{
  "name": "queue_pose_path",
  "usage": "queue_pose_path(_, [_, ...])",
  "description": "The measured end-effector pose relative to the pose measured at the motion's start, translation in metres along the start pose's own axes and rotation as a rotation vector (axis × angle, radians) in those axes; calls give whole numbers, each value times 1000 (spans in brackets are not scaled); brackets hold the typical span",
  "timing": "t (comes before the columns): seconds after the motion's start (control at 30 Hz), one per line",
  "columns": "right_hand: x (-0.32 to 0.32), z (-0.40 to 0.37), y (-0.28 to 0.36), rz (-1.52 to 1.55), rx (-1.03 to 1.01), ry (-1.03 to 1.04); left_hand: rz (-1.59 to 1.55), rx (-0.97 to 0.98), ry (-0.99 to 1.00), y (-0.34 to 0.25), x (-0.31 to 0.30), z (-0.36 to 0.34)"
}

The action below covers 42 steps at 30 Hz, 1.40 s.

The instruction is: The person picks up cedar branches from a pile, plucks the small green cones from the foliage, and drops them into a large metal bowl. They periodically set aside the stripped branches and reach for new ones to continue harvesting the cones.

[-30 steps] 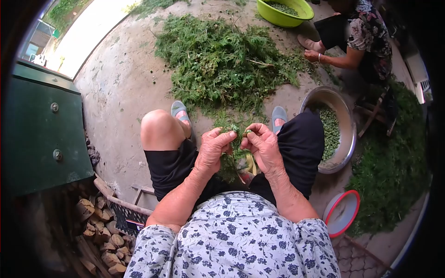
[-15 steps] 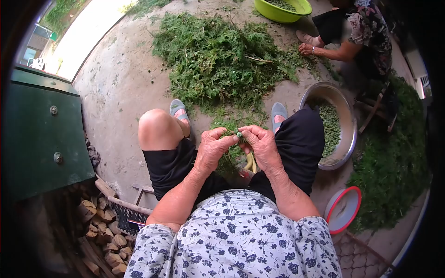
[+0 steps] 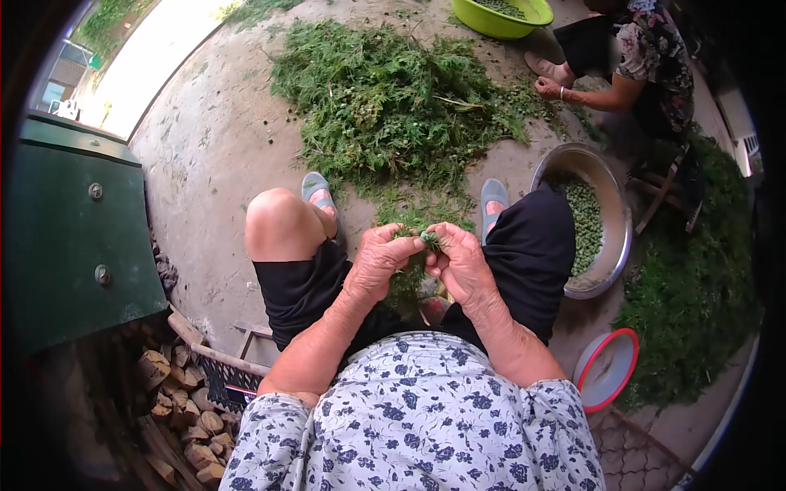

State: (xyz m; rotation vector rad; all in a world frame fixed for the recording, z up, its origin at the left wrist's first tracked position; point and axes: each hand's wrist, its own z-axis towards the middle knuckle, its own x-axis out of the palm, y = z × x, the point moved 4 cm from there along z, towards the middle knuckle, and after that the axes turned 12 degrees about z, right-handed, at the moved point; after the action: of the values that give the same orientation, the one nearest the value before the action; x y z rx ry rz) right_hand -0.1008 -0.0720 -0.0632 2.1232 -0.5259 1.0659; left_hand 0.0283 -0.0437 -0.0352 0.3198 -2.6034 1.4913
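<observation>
My left hand (image 3: 377, 260) is closed around a feathery evergreen sprig (image 3: 407, 282), whose green fronds hang below the fingers between my knees. Thumb and fingertips of my right hand (image 3: 463, 266) pinch at small round green cones (image 3: 429, 238) on the sprig, right against the left fingertips. A large heap of cut evergreen branches (image 3: 385, 98) lies on the ground beyond my feet. To the right of my knee stands a metal basin (image 3: 624, 237) holding many loose green cones (image 3: 584, 221).
A co-worker's hand (image 3: 547, 87) is at the heap's right edge. Behind it stands a yellow-green basin (image 3: 491, 24). A red-rimmed white container (image 3: 629, 368) and more greenery (image 3: 688, 303) lie right. At left are a green metal box (image 3: 82, 237) and split firewood (image 3: 184, 401).
My fingers have shifted slightly on the sprig, and my right hand's fingers are more curled in. The co-worker's hand has moved slightly right, toward their body.
</observation>
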Motion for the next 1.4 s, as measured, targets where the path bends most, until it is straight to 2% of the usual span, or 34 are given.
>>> queue_pose_path(0.1, [4, 2, 7, 51, -11, 22, -103, 0, -44, 2, -1, 1])
queue_pose_path(0.17, [14, 1, 17, 51, -45, -11, 132, 64, -74, 8, -7, 5])
queue_pose_path(0.3, [15, 2, 26, 33, -63, 65, 231, 112, -92, 10, -10, 5])
queue_pose_path(0.37, [14, 2, 26, -278, -51, 79, 391, 103, -106, 9, -10, 4])
queue_pose_path(0.4, [16, 0, 26, -277, -51, 78, 391, 103, -105, 5, -10, 2])
queue_pose_path(0.5, [21, 0, 26, -669, -162, 115, 562, 211, -78, -10, -5, -4])
queue_pose_path(0.6, [21, -2, 26, -800, -193, 111, 559, 222, -95, -9, -6, -5])
queue_pose_path(0.67, [24, -2, 25, -818, -193, 96, 644, 408, -114, -8, -4, -5])
queue_pose_path(0.7, [24, -2, 24, -835, -193, 80, 644, 407, -114, -7, -4, -5])
queue_pose_path(0.73, [22, -2, 24, -835, -193, 79, 541, 297, -102, -2, -5, -3])
queue_pose_path(0.77, [16, -1, 21, -638, -98, 41, 437, 189, -90, 3, -6, -2])
queue_pose_path(0.8, [11, 0, 18, -440, -5, 4, 437, 189, -89, 4, -5, -1])
queue_pose_path(0.83, [10, 0, 20, -440, -5, 4, 397, 197, -85, 4, -3, -1])
queue_pose_path(0.9, [8, -1, 18, -235, 113, 7, 357, 206, -82, 2, -2, -2])
queue_pose_path(0.93, [6, 1, 18, -235, 112, 7, 208, 114, -72, 3, -2, -2])
queue_pose_path(0.97, [5, 2, 17, -95, 81, 28, 60, 22, -62, 4, -1, -2])
queue_pose_path(1.0, [6, 3, 19, 46, 52, 49, 60, 22, -61, 5, -2, 0])
queue_pose_path(1.1, [17, 1, 28, 170, 8, 63, -200, -38, -57, 7, -8, 3])
queue_pose_path(1.27, [7, 5, 28, 207, -47, 80, -506, -65, -27, 12, -12, 8])
queue_pose_path(1.4, [-8, 6, 18, 31, -44, -71, -661, -74, -47, 9, -12, 8])
